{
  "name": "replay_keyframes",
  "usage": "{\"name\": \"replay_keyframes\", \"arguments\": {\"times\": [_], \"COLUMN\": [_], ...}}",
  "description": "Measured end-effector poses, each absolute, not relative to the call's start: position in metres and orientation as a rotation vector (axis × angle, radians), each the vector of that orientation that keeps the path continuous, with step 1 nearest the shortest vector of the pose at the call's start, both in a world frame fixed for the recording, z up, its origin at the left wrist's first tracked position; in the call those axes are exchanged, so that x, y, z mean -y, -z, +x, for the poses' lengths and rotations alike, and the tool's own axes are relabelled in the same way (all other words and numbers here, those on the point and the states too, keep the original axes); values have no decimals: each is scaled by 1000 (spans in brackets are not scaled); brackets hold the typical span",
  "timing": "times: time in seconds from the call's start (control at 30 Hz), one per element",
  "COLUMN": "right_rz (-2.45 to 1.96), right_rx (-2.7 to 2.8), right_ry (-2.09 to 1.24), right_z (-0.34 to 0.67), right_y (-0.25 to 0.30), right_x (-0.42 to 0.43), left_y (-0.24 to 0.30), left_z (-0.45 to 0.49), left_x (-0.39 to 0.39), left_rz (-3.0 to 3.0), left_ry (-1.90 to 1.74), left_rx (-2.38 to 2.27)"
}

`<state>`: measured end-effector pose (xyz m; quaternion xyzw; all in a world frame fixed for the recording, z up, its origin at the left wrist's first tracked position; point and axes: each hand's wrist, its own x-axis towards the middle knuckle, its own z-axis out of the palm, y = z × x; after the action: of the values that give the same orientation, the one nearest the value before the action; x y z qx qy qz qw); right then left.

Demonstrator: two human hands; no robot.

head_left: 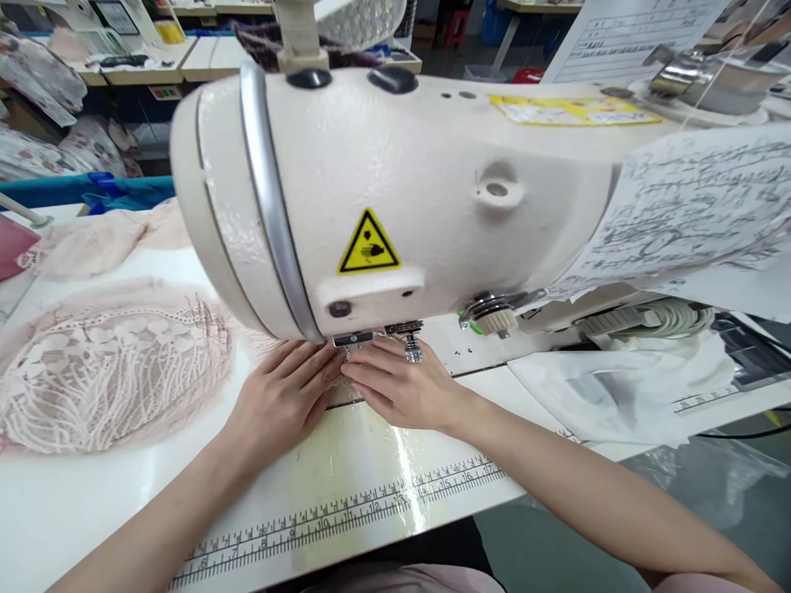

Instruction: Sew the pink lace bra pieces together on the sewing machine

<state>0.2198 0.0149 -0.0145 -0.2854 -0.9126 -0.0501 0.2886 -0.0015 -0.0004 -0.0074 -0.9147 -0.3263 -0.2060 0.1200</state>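
Note:
A cream sewing machine (426, 198) fills the middle of the head view, its needle area low and partly hidden behind my fingers. My left hand (287, 391) lies flat just left of the presser foot, fingers stretched over pale pink sheer fabric (255, 342). From the right, my right hand (404, 380) rests with its fingers extended beside the foot, pressing down on the bed. Little of the cloth under my fingertips shows. Further left, a pale pink piece with white lace and fringe (117, 379) is spread on the table.
Printed ruler marks (346, 515) run along the white table's front edge. White cloth (618, 395) lies at the right. Handwritten paper (692, 206) hangs on the machine's arm. Other worktables (216, 59) and floral fabric (43, 82) stand behind.

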Motion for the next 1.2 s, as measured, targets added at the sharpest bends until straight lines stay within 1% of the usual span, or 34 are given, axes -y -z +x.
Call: {"name": "replay_keyframes", "arguments": {"times": [0.17, 0.4, 0.7, 1.2], "right_rz": [-836, -813, -907, -886], "right_rx": [2471, 2526, 2599, 2569], "right_ry": [101, 111, 17, 49], "right_z": [221, 221, 223, 221], "right_y": [15, 13, 12, 11], "right_x": [-14, -13, -11, -11], "left_y": [6, 5, 8, 7], "left_z": [-2, -3, -4, -2], "left_x": [0, 0, 0, 0], "left_rz": [-2700, -2682, -2645, -2636], "left_ry": [625, 550, 526, 471], "left_rx": [978, 967, 1020, 1062]}}
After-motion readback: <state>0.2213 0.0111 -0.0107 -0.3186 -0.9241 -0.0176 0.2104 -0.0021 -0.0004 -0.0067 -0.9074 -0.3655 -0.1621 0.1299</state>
